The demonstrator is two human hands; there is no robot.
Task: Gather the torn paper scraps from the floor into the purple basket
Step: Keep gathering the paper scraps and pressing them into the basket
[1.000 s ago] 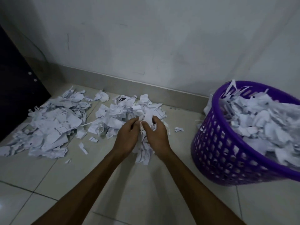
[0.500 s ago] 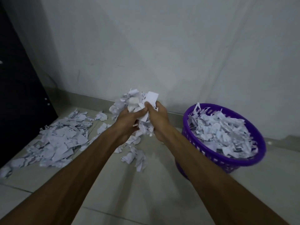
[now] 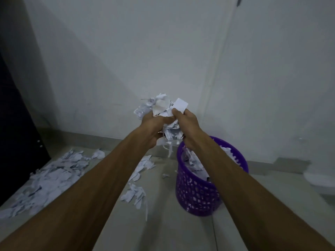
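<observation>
My left hand (image 3: 151, 126) and my right hand (image 3: 188, 125) press a thick bundle of white torn paper scraps (image 3: 164, 107) between them, held high in front of the wall. Loose strips dangle from the bundle's underside. The purple basket (image 3: 194, 194) stands on the floor just below and right of the hands, holding many scraps; my right forearm crosses over its rim. A large pile of scraps (image 3: 52, 178) lies on the floor at the left, and a smaller trail of scraps (image 3: 135, 193) lies between my arms.
A dark cabinet (image 3: 16, 133) stands at the left edge beside the big pile. The white wall (image 3: 163, 51) and its grey skirting (image 3: 101, 141) run behind everything. A pale object (image 3: 319, 180) sits at the far right on the tiled floor.
Both hands scooped a bundle from the floor pile, lifted it and carried it right, so it now hangs near the basket's left rim. Some scraps dropped onto the floor between my arms.
</observation>
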